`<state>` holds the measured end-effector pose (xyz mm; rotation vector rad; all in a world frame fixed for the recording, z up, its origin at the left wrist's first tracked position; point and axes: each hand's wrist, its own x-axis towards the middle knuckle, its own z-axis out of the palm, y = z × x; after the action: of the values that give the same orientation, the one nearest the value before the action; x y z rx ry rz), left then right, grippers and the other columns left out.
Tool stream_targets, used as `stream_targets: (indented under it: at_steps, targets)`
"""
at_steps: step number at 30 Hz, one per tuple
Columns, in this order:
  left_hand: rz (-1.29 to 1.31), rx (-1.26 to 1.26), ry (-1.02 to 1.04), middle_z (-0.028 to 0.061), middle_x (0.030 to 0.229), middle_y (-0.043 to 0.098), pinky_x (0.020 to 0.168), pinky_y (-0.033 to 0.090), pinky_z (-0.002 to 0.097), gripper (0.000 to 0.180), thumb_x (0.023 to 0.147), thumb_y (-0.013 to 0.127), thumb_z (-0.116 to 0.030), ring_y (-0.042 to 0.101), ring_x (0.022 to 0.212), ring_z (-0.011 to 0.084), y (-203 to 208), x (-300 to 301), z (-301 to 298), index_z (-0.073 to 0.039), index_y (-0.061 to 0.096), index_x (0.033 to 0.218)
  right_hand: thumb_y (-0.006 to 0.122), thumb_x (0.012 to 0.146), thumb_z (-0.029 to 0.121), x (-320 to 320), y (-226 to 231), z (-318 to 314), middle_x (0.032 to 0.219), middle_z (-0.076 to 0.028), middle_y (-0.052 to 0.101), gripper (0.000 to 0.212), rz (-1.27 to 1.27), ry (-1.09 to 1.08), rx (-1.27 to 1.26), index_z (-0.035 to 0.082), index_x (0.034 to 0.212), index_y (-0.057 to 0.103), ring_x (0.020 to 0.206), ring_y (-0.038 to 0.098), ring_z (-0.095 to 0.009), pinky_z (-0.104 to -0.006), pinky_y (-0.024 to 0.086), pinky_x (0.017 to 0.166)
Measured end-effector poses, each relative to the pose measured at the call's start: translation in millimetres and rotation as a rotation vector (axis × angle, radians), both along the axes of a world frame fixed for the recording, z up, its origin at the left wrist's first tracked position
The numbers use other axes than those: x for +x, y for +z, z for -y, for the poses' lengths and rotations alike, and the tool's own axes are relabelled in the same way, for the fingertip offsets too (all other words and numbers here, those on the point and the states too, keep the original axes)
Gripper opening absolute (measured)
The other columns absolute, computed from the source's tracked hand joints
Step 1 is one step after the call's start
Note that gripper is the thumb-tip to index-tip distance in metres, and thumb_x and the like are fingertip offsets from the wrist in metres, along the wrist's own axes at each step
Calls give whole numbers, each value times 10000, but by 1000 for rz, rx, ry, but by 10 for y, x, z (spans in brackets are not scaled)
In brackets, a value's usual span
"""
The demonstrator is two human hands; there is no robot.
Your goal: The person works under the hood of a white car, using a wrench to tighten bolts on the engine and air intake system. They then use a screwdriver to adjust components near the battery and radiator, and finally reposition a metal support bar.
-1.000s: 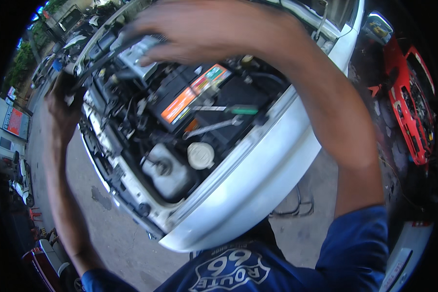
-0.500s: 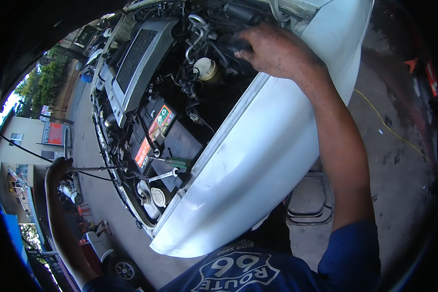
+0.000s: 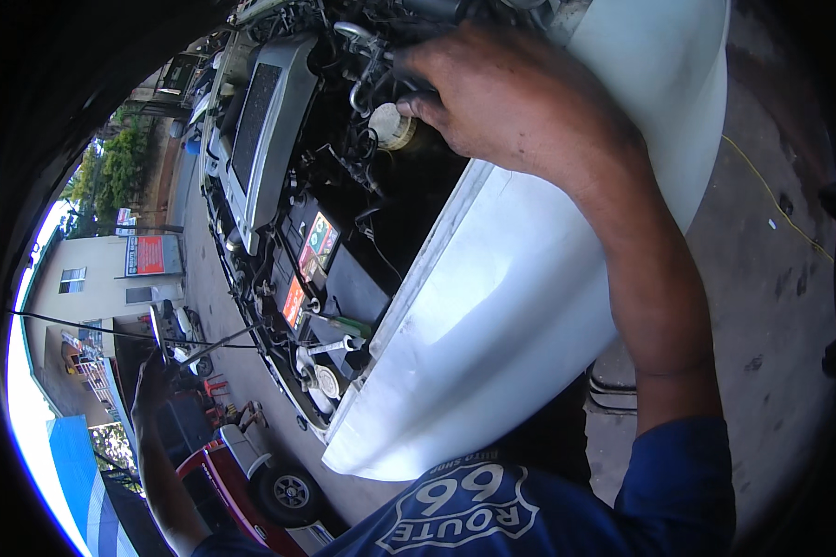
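My right hand [image 3: 520, 102] reaches over the white fender into the engine bay. Its fingers are bent, with the thumb beside a pale round reservoir cap [image 3: 392, 125]; dark engine parts and blur hide what lies between them. Out to the left, past the car's front, my dark left hand [image 3: 153, 379] is closed around a long thin metal rod [image 3: 218, 343], and a shiny flat piece stands up by the fingers. On the battery [image 3: 358, 286] rests a screwdriver with a green handle [image 3: 348, 325]. A combination wrench [image 3: 329, 347] lies near it, beside a second pale cap [image 3: 326, 381].
The white fender [image 3: 492, 316] runs between my body and the engine bay. A silver engine cover [image 3: 262, 139] sits further in. A thin dark line [image 3: 84, 325] crosses near my left hand. On the ground are a folding chair [image 3: 613, 395] and a yellow cord [image 3: 780, 200]; a red vehicle [image 3: 223, 487] stands lower left.
My right hand has moved left, nearer the reservoir cap. The rod in my left hand has tilted, its far end now higher. The whole view has shifted slightly.
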<state>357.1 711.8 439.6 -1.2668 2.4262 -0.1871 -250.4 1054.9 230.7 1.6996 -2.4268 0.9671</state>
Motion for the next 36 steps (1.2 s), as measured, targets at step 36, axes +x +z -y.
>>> stream_targets:
  at_steps: [36]
  targets:
    - [-263, -351, -440, 198, 1053, 718, 878, 561, 436, 310, 958, 686, -116, 705, 1015, 348, -360, 83, -200, -20, 633, 1249, 660, 975, 393, 142, 197, 89, 1285, -237, 663, 512, 18, -158, 117, 33, 1339, 638, 1206, 635, -375, -428, 462, 1060]
